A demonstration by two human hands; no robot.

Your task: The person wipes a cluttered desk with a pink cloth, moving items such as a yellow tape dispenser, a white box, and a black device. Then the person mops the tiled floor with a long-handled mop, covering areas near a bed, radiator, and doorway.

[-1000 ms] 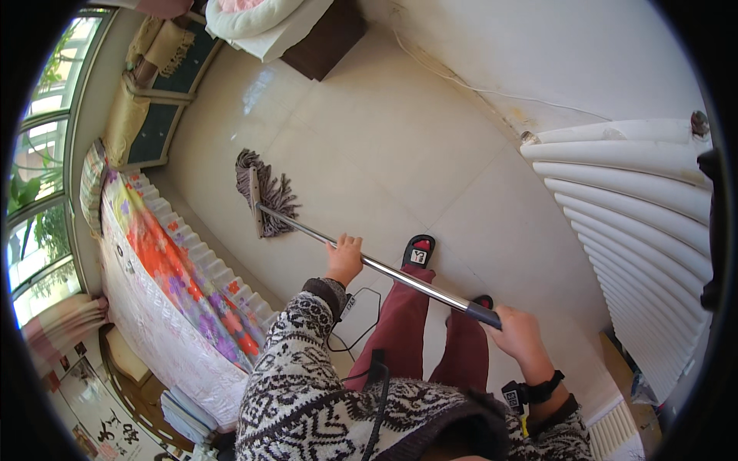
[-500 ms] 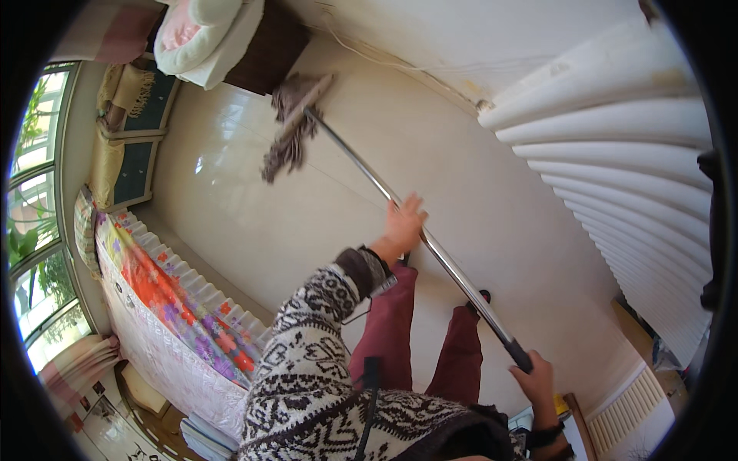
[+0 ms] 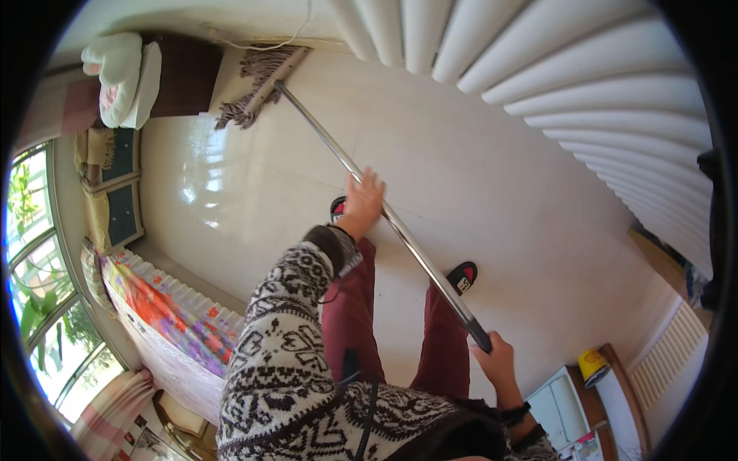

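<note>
Pale, glossy tiled floor (image 3: 530, 207) fills the middle of the room; a bed (image 3: 165, 311) with a bright floral cover stands by the window (image 3: 58, 323) on the left; a white ribbed radiator (image 3: 615, 127) runs along the upper right; the string mop (image 3: 416, 250) slants across the floor, its grey-brown head (image 3: 265, 94) beside a dark brown cabinet (image 3: 184, 77); the left hand (image 3: 364, 201) loosely wraps the metal pole partway along, its fingers partly extended; the right hand (image 3: 497, 359) is curled around the black end grip (image 3: 480, 335).
</note>
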